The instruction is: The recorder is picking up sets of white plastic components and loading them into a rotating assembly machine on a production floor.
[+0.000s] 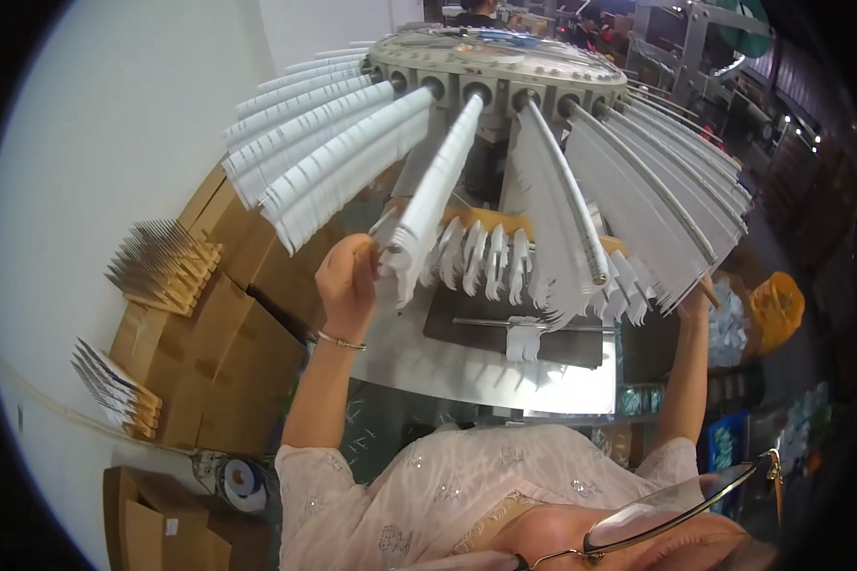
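Observation:
A wooden rack [486, 219] spans the space between my hands, with several white, ragged-edged pieces [497, 262] hanging from it in a row. My left hand [348, 276] is closed at the rack's left end, beside the tip of a rod sleeved in white strips [438, 195]. Around the rack's right end my right hand [697, 303] is closed, its fingers partly hidden by white sheets. Above and ahead stands a round machine head [495, 62] with rods radiating toward me. White fringed layers [552, 219] hang from the rods on the right.
Below the rack, a metal rod [533, 325] with a small white bundle lies over a dark board [448, 328] on a shiny table [409, 362]. Spiked wooden racks [167, 266] rest on cardboard boxes [200, 357] at left. A yellow bag [777, 305] is at right.

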A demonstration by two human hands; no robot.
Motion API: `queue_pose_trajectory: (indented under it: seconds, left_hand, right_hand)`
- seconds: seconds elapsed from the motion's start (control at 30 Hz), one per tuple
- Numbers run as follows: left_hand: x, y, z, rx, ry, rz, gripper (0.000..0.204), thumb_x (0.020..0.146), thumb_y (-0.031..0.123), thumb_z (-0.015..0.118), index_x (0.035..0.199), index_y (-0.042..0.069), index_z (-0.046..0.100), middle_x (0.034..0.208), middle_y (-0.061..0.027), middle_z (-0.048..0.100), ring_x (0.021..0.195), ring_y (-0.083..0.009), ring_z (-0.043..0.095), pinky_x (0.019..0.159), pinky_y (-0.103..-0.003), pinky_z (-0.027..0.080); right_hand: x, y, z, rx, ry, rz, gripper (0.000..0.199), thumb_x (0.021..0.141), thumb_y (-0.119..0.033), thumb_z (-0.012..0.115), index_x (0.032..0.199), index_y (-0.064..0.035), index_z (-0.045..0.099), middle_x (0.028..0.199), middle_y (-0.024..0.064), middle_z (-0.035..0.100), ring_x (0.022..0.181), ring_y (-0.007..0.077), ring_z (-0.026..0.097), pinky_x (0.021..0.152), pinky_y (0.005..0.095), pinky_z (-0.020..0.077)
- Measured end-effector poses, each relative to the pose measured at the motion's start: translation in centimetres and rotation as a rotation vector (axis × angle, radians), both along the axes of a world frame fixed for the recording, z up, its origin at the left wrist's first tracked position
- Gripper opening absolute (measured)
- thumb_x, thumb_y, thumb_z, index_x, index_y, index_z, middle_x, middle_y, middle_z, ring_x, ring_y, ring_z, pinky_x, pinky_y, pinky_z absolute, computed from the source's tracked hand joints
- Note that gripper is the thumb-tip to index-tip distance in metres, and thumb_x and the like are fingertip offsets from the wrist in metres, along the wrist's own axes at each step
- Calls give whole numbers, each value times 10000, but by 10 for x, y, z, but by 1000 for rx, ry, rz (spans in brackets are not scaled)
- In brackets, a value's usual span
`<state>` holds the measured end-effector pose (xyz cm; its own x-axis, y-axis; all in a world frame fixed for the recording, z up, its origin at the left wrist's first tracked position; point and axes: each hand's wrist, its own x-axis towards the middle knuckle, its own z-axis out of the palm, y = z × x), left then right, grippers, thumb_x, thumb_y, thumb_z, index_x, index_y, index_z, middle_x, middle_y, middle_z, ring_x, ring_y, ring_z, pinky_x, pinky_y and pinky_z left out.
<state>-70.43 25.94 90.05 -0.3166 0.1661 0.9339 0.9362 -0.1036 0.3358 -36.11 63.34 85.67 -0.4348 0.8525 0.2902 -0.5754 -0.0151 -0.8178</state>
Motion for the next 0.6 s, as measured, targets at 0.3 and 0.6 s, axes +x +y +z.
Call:
queue_pose_trajectory:
  seconds: [0.3, 0.6]
  left_hand:
    - [-10, 5, -14, -86, -102, -123, 57, 813, 13, 473, 802, 8, 529, 678, -87, 543, 565, -185, 542, 526, -279, 429]
    - [-6, -8, -61, -160, -128, -178, 98, 822, -10, 431, 847, -12, 526, 642, -58, 494, 529, -126, 476, 510, -243, 401]
  right_hand:
    - [22, 82, -71, 222, -247, 52, 359, 842, -251, 438, 1091, 1, 497, 1036, 120, 563, 942, 233, 550, 805, 350, 459]
    - [11, 21, -38, 50, 45, 345, 380, 869, -222, 408, 1169, 10, 432, 1111, 122, 524, 962, 233, 551, 828, 338, 467]
